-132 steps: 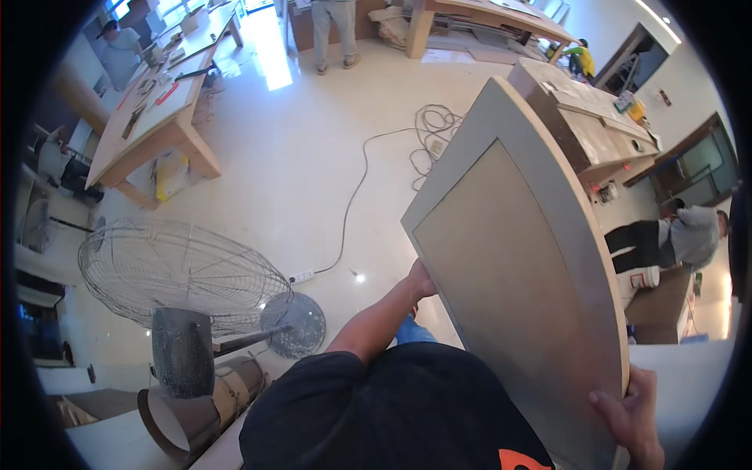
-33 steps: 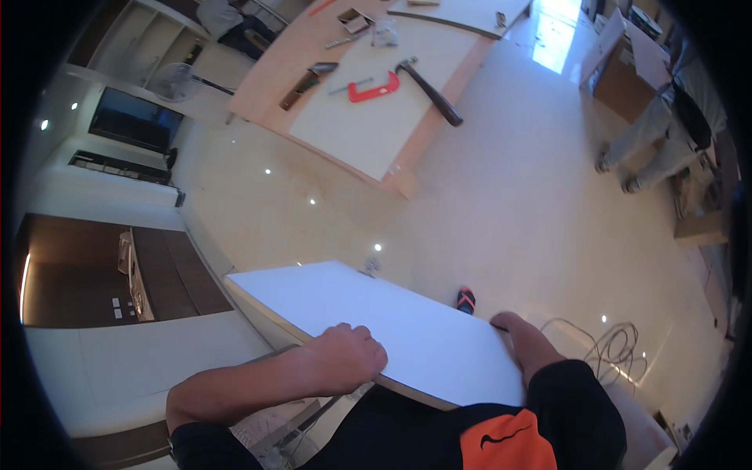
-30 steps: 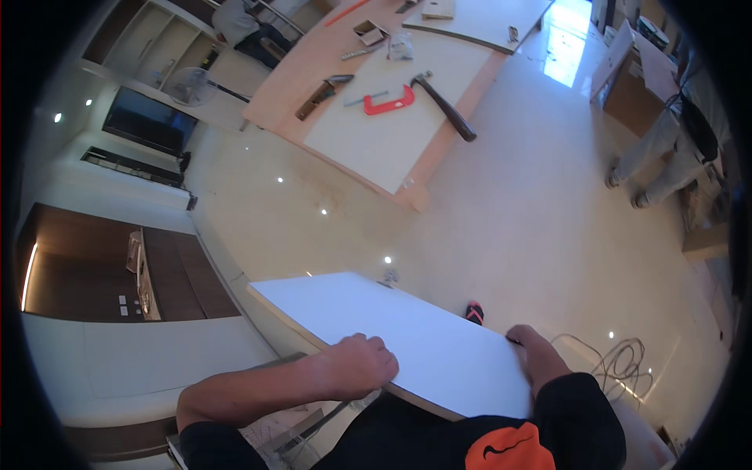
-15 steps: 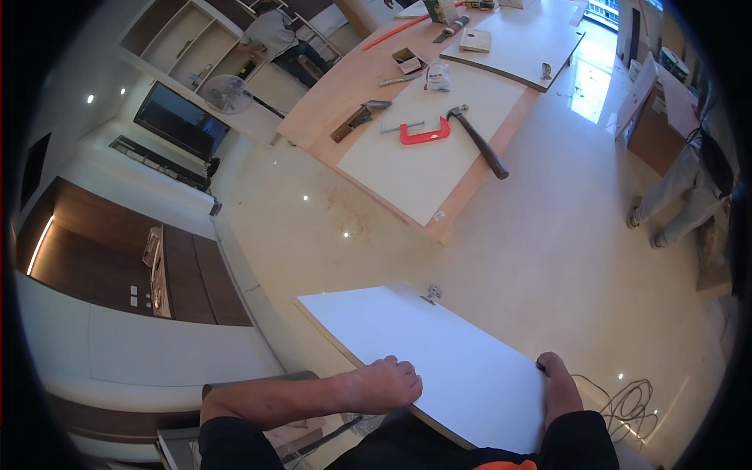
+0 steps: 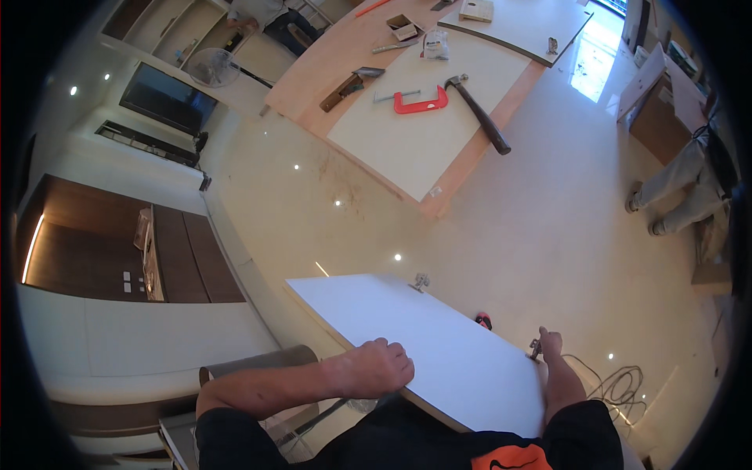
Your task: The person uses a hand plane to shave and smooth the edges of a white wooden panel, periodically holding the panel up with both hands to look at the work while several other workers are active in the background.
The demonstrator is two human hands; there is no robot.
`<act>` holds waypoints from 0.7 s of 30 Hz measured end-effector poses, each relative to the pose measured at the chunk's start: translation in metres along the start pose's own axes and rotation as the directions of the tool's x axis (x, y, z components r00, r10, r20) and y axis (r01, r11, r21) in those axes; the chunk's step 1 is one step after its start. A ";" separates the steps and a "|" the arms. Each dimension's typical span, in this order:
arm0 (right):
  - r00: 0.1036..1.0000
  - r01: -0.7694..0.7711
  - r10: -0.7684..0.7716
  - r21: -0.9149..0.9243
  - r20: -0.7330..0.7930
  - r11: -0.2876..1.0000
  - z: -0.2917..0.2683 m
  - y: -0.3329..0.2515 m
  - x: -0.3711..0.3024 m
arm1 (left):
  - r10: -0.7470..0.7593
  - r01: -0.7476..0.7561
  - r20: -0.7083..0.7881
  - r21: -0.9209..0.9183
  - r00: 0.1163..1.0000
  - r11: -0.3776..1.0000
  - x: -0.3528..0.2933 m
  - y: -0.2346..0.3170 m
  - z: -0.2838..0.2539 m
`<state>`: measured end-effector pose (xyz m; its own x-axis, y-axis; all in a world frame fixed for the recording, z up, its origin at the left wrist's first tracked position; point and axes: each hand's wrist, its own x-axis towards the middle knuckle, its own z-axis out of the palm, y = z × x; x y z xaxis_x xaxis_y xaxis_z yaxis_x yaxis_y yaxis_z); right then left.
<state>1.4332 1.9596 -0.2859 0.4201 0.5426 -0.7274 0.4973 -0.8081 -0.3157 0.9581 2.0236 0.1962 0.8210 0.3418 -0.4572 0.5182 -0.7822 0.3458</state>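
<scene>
A white cabinet door point(image 5: 446, 345) is held tilted in front of my body. My left hand point(image 5: 374, 366) is wrapped over its left long edge, fingers closed. Two metal hinges are fixed along the opposite edge: one hinge point(image 5: 421, 282) near the far corner, and another hinge point(image 5: 536, 348) beside my right hand point(image 5: 551, 342). The right fingers are closed at that nearer hinge; their exact hold is partly hidden.
Ahead, a workbench point(image 5: 442, 205) bears a hammer point(image 5: 482, 117), a red clamp point(image 5: 421, 102) and a wooden plane point(image 5: 342, 92). A coiled cable point(image 5: 619, 384) lies on the floor at right. People stand at far left and right; a fan point(image 5: 213, 68) stands left.
The door has shifted slightly left and away. My right hand has moved up a little, and the nearer hinge now shows beside it. A red-and-black thing appears past the door's edge.
</scene>
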 end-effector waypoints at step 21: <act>0.413 0.909 -0.890 -0.146 0.192 0.390 -0.017 -0.405 -0.157 | -0.219 0.222 0.108 -0.018 0.970 0.975 -0.009 -0.159 0.097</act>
<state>1.1789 2.2053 -0.0335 -0.4148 0.8997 -0.1360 0.6869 0.2116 -0.6953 0.8451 2.0944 0.0659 0.6570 0.4462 -0.6076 0.6917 -0.6773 0.2506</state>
